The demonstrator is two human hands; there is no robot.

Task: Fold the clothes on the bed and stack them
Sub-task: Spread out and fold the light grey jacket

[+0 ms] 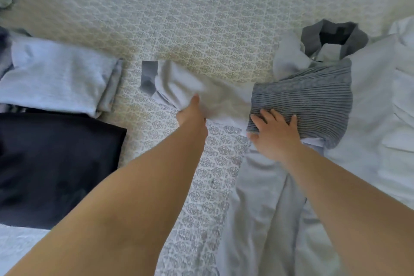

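Patterned bedspread (201,29) underneath; white bedding (385,105) bunched at right edge.

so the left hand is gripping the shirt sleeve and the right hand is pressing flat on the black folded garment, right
Not quite. The left hand does grip the shirt sleeve, but the right hand presses flat on the grey striped panel of the shirt, not on the black folded garment, which lies untouched to the left. The head view shows it.

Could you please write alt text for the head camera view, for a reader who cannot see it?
A person folds a pale shirt on a patterned bedspread: the left hand grips its sleeve and the right hand presses flat on its striped body. Folded clothes lie left.
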